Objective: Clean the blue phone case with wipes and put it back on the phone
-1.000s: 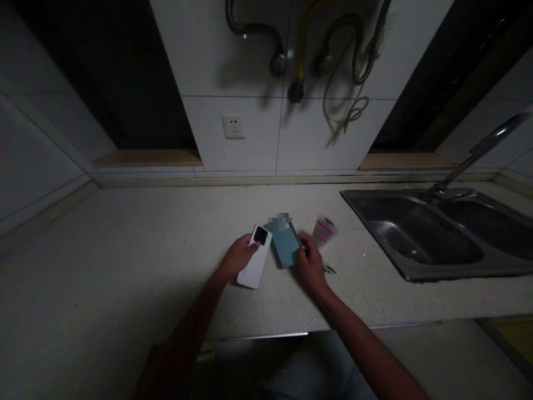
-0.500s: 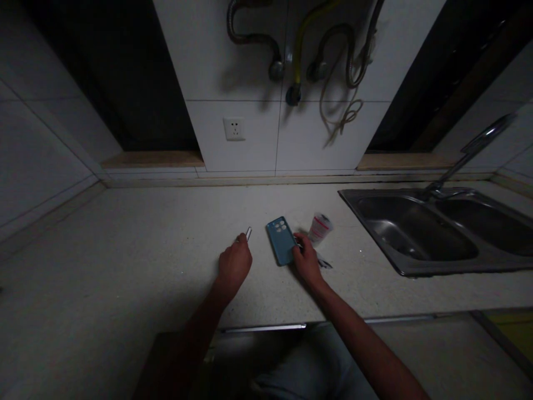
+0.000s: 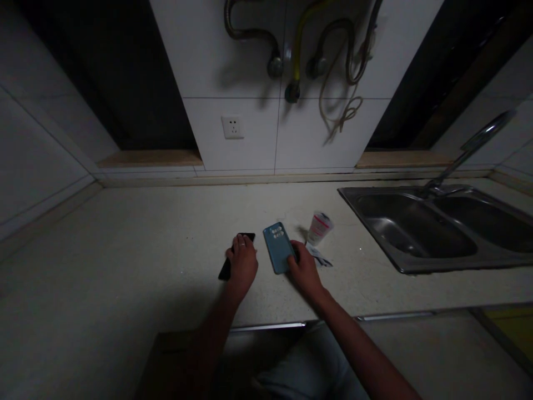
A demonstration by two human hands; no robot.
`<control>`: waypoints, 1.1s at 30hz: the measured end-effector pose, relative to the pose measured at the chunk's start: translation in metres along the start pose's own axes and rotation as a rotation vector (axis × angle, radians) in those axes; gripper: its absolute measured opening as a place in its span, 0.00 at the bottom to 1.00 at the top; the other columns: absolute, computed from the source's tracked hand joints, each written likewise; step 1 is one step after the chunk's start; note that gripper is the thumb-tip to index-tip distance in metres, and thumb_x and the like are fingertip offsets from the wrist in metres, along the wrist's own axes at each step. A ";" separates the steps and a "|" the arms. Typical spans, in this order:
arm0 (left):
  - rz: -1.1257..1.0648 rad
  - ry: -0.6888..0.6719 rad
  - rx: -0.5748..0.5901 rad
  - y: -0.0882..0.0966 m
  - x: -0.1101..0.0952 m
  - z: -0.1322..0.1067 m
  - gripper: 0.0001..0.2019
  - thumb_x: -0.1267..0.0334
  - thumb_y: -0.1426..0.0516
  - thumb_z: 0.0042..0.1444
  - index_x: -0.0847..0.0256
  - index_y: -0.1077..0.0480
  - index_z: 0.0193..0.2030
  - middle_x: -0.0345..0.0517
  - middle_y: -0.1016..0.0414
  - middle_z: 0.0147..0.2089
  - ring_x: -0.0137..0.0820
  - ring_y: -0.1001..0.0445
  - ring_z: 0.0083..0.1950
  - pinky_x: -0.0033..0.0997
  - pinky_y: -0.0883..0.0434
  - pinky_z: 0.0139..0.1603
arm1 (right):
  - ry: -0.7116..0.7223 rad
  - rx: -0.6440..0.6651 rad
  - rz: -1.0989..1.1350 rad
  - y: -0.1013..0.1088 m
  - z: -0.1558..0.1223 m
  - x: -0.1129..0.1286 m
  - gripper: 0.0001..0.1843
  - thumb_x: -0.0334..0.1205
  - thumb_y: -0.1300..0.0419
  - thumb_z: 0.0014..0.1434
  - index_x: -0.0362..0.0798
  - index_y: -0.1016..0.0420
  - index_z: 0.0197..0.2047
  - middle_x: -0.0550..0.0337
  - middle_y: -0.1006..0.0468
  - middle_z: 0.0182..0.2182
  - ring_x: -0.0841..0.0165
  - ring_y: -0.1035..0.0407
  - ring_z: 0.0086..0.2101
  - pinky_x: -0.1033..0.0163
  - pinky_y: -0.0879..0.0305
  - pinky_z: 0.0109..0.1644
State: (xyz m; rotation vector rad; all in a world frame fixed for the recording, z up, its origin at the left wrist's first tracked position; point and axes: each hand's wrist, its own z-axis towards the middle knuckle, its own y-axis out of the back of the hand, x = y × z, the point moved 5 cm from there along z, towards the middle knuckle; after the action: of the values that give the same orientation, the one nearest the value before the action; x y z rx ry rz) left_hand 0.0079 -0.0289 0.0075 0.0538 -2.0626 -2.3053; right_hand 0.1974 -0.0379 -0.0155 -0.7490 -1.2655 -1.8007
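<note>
A dark smartphone [image 3: 225,270] lies at or just above the counter, its black screen facing up. My left hand [image 3: 244,265] covers its middle, fingers closed over it, with a ring on one finger. To the right, my right hand [image 3: 305,269] grips the lower right edge of a blue phone case [image 3: 277,250]. The case has round camera holes near its top, and its inner side seems to face me. Just beyond my right hand stand a clear plastic cup [image 3: 320,228] with pink print and a small crumpled wrapper [image 3: 320,258].
The pale countertop [image 3: 145,239] runs up to a tiled wall with a socket [image 3: 232,127], hoses and valves. A steel double sink [image 3: 400,265] with a tall faucet [image 3: 466,153] is set in at the right. The counter's front edge is close to my body.
My left hand has turned the phone from edge-on to flat, screen up. The blue case, in my right hand, has shifted slightly towards me and left, uncovering more of the wrapper.
</note>
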 end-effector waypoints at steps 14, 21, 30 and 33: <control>-0.004 -0.026 0.033 -0.002 -0.004 0.002 0.28 0.70 0.57 0.66 0.75 0.44 0.71 0.74 0.47 0.74 0.52 0.46 0.74 0.61 0.36 0.61 | 0.080 0.042 -0.386 -0.007 -0.022 0.018 0.15 0.32 0.50 0.60 0.44 0.27 0.48 0.50 0.24 0.36 0.59 0.30 0.39 0.57 0.34 0.45; 0.035 -0.024 0.028 -0.003 -0.005 0.001 0.29 0.73 0.56 0.62 0.76 0.43 0.71 0.73 0.48 0.74 0.51 0.47 0.75 0.60 0.36 0.62 | 0.074 0.089 -0.465 -0.010 -0.023 0.018 0.14 0.28 0.50 0.58 0.44 0.28 0.44 0.50 0.27 0.36 0.59 0.33 0.39 0.58 0.37 0.45; -0.023 0.016 0.078 -0.007 -0.004 0.005 0.31 0.72 0.54 0.61 0.76 0.44 0.72 0.71 0.52 0.76 0.52 0.53 0.77 0.61 0.40 0.66 | 0.068 0.117 -0.490 -0.009 -0.022 0.021 0.14 0.29 0.48 0.58 0.45 0.27 0.46 0.49 0.25 0.36 0.58 0.32 0.39 0.58 0.36 0.43; -0.063 0.037 0.101 -0.005 -0.004 0.006 0.32 0.73 0.54 0.60 0.74 0.45 0.72 0.67 0.54 0.77 0.54 0.56 0.77 0.62 0.41 0.67 | 0.095 0.140 -0.461 -0.010 -0.023 0.021 0.17 0.31 0.47 0.57 0.46 0.26 0.49 0.49 0.22 0.38 0.57 0.31 0.40 0.58 0.35 0.44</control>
State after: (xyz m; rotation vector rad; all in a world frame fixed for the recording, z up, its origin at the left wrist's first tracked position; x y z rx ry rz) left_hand 0.0113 -0.0226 0.0034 0.1665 -2.1884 -2.2147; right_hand 0.1775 -0.0631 -0.0103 -0.3015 -1.5724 -2.0500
